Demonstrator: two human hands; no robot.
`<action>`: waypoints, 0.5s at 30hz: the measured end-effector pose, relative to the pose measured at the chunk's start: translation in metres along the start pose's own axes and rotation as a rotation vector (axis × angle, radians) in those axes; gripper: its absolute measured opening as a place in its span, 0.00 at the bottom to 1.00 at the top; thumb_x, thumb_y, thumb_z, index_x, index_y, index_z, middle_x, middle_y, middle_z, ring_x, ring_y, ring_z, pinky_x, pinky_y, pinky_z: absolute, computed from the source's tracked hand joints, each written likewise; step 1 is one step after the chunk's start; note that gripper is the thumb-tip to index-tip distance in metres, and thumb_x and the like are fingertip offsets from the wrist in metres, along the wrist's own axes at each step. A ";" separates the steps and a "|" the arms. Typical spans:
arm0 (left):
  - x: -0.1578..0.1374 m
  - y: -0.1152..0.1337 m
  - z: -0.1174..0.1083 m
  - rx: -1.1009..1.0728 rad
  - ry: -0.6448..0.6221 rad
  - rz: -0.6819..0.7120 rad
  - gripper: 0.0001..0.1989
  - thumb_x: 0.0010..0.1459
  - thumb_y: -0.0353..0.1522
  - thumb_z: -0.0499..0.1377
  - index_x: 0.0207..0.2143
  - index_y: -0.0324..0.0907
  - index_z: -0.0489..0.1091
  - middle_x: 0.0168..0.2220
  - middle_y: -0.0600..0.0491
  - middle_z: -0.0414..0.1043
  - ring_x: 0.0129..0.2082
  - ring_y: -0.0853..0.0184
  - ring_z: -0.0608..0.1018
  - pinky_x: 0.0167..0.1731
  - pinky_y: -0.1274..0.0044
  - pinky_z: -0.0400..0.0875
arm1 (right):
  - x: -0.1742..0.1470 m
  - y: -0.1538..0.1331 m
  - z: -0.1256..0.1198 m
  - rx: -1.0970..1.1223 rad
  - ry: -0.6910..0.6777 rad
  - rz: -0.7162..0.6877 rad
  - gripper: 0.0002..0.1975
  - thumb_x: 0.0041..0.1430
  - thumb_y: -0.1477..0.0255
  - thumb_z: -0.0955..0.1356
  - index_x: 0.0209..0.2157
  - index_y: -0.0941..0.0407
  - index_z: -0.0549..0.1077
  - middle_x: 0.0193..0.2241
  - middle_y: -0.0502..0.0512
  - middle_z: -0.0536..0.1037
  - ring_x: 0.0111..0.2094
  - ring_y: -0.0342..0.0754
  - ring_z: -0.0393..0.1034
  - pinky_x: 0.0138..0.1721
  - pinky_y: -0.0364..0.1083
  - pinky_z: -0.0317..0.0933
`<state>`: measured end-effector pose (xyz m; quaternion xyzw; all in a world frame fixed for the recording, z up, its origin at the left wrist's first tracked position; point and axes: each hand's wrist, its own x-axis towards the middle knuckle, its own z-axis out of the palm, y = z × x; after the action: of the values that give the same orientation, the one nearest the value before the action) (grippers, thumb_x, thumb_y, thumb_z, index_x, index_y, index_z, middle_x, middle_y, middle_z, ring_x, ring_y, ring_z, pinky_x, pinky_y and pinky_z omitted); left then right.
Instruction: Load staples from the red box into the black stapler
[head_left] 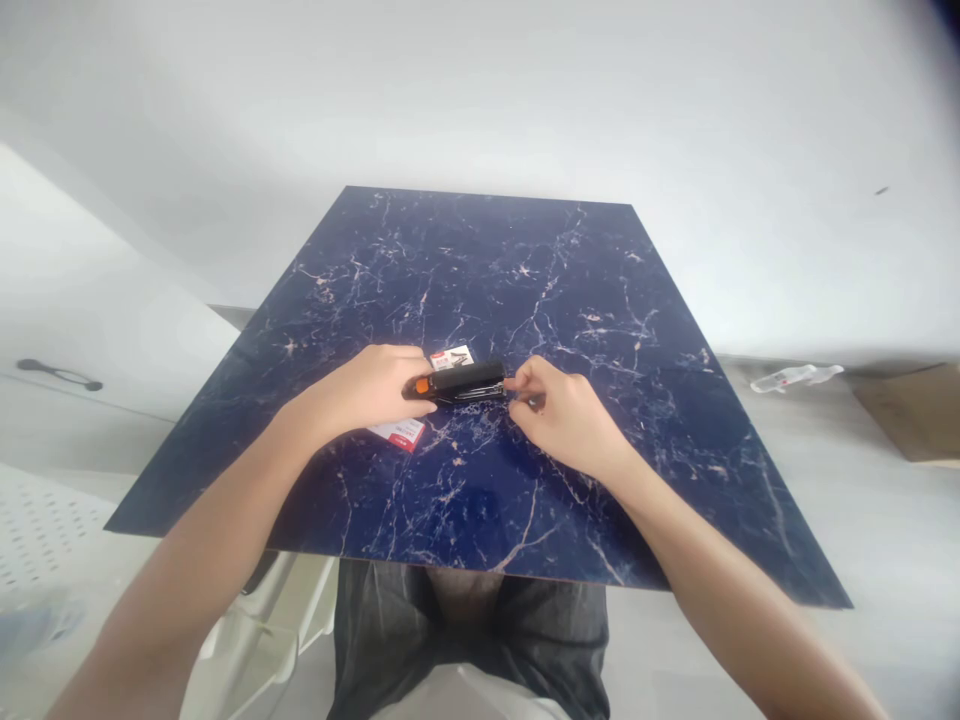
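A black stapler [469, 380] with an orange part near its rear end lies sideways over the table. My left hand [379, 385] is closed around that rear end, thumb on the near side. At the stapler's front end is my right hand [551, 405], its fingers curled in a pinch; what sits between them is too small to make out. Just behind the stapler shows a small white box [451, 356] with a picture on it. Partly under my left hand lies a white and red box [406, 436].
The dark blue marble-patterned table [487, 270] has its far edge near a white wall. On the floor at right are a clear plastic bottle [795, 378] and a cardboard box [915, 410]. A pale chair [277, 620] stands under the table's near left edge.
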<state>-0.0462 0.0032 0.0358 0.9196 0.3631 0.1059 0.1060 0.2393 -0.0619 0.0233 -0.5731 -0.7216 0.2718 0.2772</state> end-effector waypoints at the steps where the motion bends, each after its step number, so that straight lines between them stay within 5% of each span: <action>1: 0.000 -0.002 0.000 -0.005 0.010 0.011 0.09 0.57 0.36 0.67 0.29 0.43 0.71 0.30 0.55 0.71 0.27 0.68 0.74 0.27 0.76 0.62 | 0.000 -0.001 0.004 0.029 -0.004 0.003 0.10 0.56 0.76 0.69 0.39 0.50 0.70 0.41 0.54 0.86 0.33 0.53 0.81 0.38 0.52 0.71; 6: 0.004 0.004 0.009 0.010 0.038 0.000 0.13 0.56 0.36 0.69 0.27 0.42 0.69 0.28 0.55 0.71 0.27 0.67 0.75 0.27 0.76 0.63 | 0.002 0.000 0.009 0.195 -0.028 0.046 0.11 0.56 0.74 0.70 0.40 0.50 0.67 0.47 0.55 0.84 0.38 0.52 0.81 0.42 0.51 0.72; 11: 0.011 0.035 0.033 -0.073 0.125 -0.047 0.15 0.64 0.44 0.65 0.42 0.41 0.76 0.36 0.50 0.80 0.33 0.60 0.80 0.33 0.72 0.70 | 0.005 0.002 0.011 0.237 -0.024 0.122 0.22 0.65 0.57 0.69 0.55 0.52 0.64 0.45 0.59 0.84 0.38 0.55 0.81 0.42 0.55 0.74; 15: 0.002 0.026 0.012 -0.183 -0.027 0.081 0.16 0.68 0.42 0.60 0.52 0.45 0.78 0.47 0.47 0.82 0.44 0.58 0.82 0.43 0.69 0.74 | 0.007 0.009 0.012 0.254 0.048 0.132 0.30 0.64 0.54 0.69 0.61 0.52 0.61 0.64 0.68 0.71 0.44 0.57 0.80 0.45 0.58 0.76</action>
<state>-0.0248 -0.0154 0.0319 0.9213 0.3132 0.1303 0.1900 0.2359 -0.0542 0.0089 -0.5860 -0.6355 0.3645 0.3463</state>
